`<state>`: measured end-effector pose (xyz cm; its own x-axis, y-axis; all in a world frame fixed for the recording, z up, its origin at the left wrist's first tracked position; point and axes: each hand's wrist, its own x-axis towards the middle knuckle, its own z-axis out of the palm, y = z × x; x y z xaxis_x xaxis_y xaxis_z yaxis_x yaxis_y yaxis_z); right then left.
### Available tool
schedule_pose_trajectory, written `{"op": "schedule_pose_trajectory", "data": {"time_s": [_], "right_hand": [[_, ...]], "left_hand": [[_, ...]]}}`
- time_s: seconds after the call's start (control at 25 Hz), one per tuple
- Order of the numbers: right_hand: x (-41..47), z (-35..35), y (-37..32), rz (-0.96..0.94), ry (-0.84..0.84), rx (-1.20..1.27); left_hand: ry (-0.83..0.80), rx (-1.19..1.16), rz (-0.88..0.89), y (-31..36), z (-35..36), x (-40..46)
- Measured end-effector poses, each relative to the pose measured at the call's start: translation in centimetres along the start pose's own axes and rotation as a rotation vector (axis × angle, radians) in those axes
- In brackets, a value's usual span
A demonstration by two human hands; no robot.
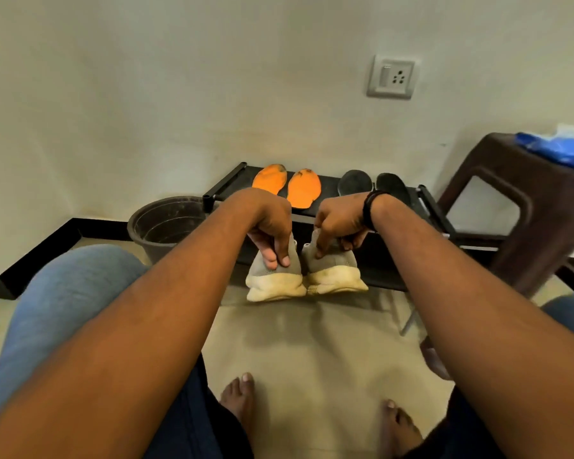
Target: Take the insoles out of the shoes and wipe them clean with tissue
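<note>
Two grey knit shoes with cream soles hang heel-first toward me in front of a low black rack (431,207). My left hand (272,226) pinches the heel collar of the left shoe (272,279). My right hand (340,223) grips the collar of the right shoe (335,273). On the rack's top lie two orange insoles (270,178) (304,190) side by side, and to their right two dark insoles (355,182) (391,185). The shoes' insides are hidden.
A dark bucket (166,223) stands on the floor left of the rack. A brown plastic stool (524,207) at the right carries a blue packet (557,147). My knees and bare feet (239,395) frame the beige floor. A wall socket (391,77) is above.
</note>
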<state>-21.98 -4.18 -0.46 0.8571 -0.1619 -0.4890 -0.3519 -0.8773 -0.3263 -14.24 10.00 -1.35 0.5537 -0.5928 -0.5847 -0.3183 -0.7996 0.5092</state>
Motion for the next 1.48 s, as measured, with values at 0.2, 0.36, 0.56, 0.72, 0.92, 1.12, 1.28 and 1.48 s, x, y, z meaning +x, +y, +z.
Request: {"op": "schedule_pose_trajectory", "data": {"time_s": [0.2, 0.36, 0.56, 0.72, 0.92, 1.12, 1.28, 1.48], "right_hand": [[-1.9, 0.8, 5.1, 0.072, 0.245, 0.209], [0.2, 4.2, 7.6, 0.152, 0.488, 0.236], [3.4, 7.3, 8.6, 0.172, 0.715, 0.167], [5.7, 8.5, 9.1, 0.173, 0.777, 0.172], [9.2, 8.7, 10.1, 0.189, 0.838, 0.154], [11.6, 8.4, 11.0, 0.207, 0.859, 0.176], [12.9, 8.8, 11.5, 0.226, 0.858, 0.223], [13.9, 9.4, 11.8, 0.248, 0.830, 0.262]], "left_hand": [[0.204, 0.125, 0.101, 3.7, 2.9, 1.7], [0.493, 0.455, 0.173, 3.5, 6.4, 4.6], [0.720, 0.359, 0.233, 2.2, 9.0, 9.5], [0.746, 0.362, 0.242, 1.6, 10.0, 12.5], [0.734, 0.361, 0.221, 1.6, 9.5, 15.5], [0.735, 0.337, 0.215, 1.7, 8.9, 18.0], [0.684, 0.315, 0.151, 1.5, 8.7, 19.1], [0.676, 0.313, 0.120, 0.5, 9.0, 20.1]]}}
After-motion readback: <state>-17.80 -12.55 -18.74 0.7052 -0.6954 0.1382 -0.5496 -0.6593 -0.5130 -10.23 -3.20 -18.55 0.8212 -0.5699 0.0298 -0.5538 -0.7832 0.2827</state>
